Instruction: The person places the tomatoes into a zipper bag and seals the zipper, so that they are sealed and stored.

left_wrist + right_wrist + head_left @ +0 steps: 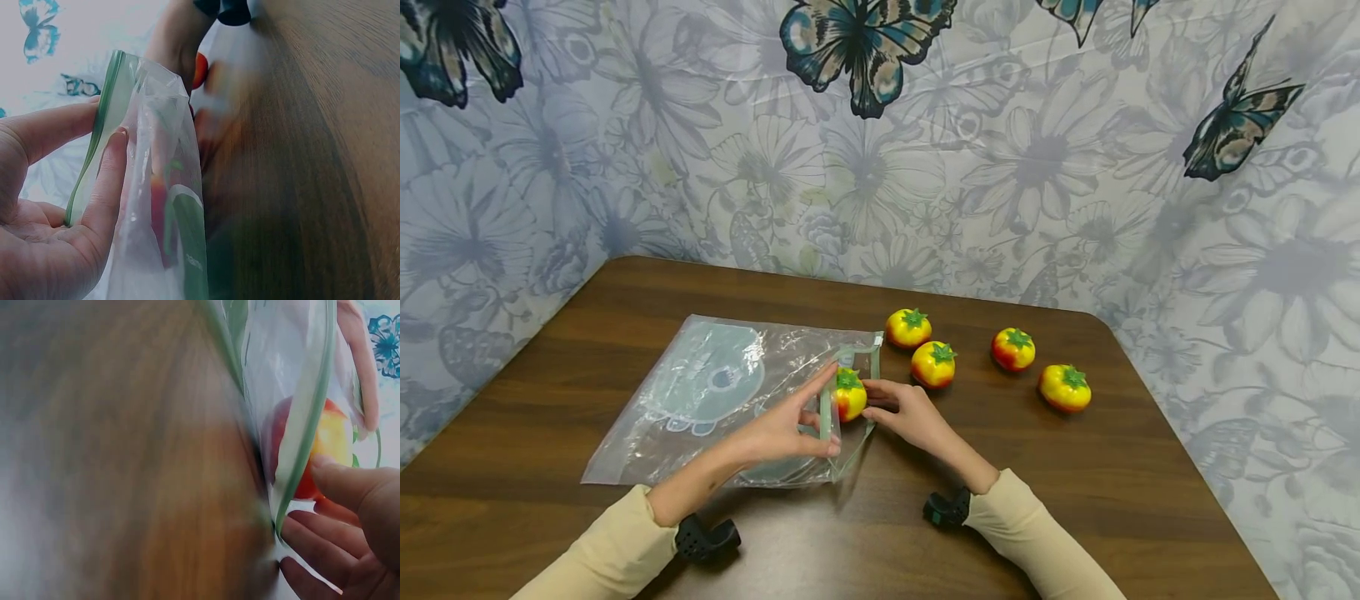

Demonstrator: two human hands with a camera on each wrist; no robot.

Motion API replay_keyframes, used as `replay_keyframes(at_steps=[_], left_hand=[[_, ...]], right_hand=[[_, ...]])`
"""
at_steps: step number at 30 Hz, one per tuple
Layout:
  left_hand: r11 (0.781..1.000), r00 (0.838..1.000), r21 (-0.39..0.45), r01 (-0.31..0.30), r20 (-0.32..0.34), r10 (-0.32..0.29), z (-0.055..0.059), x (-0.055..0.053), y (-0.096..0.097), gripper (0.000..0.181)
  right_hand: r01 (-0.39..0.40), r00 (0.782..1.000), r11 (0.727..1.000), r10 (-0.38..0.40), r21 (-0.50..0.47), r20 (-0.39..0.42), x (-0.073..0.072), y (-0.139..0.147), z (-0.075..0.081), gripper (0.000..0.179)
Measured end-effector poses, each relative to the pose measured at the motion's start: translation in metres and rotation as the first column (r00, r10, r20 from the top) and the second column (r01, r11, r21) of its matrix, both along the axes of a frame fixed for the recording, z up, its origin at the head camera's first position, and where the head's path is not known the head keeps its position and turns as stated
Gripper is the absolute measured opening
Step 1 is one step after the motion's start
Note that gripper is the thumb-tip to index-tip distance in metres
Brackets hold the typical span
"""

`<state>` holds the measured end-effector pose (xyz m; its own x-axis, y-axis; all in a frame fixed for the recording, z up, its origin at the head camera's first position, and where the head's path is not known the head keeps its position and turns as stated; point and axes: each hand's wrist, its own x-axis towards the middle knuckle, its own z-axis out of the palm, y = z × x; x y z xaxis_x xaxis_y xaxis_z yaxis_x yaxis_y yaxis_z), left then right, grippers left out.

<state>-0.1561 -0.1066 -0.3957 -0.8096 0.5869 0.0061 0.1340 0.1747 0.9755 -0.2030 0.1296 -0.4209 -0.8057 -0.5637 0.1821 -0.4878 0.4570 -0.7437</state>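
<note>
A clear zip bag (722, 392) with a green zip edge and a pale printed figure lies flat on the table, its mouth raised toward the right. My left hand (782, 429) holds the upper zip edge (94, 150) between thumb and fingers, lifting it apart from the lower edge. In the mouth sits a yellow-and-red tomato (852, 395) with a green leafy top, partly behind the clear plastic. My right hand (913, 414) reaches in from the right and grips this tomato, thumb on its side (334, 440). Its other fingers spread by the zip edge in the right wrist view.
To the right of the bag stand more tomatoes: one at the back (908, 328), one just in front of it (933, 365), and two farther right (1013, 349) (1065, 388). The brown wooden table (820, 550) ends at a flowered wall covering (880, 183).
</note>
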Motion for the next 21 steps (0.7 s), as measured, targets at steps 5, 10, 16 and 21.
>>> replay_keyframes(at_steps=[5,10,16,21], left_hand=[[0.998,0.999,0.057,0.015,0.033,-0.017,-0.001,0.000,0.001,0.102],[0.993,0.998,0.115,0.039,0.046,-0.044,-0.002,0.000,0.002,0.103],[0.993,0.999,0.113,0.033,0.035,-0.037,-0.004,0.001,0.003,0.102],[0.995,0.999,0.092,0.024,0.020,-0.026,-0.005,0.003,0.001,0.103]], right_hand=[[0.051,0.998,0.999,-0.052,-0.018,-0.036,0.001,-0.007,-0.002,0.041],[0.084,0.995,0.994,-0.088,-0.069,-0.047,0.003,-0.015,-0.007,0.040],[0.079,0.996,0.992,-0.083,-0.095,-0.042,0.005,-0.020,-0.013,0.035],[0.035,0.998,0.997,-0.039,-0.068,-0.053,0.008,-0.023,-0.014,0.034]])
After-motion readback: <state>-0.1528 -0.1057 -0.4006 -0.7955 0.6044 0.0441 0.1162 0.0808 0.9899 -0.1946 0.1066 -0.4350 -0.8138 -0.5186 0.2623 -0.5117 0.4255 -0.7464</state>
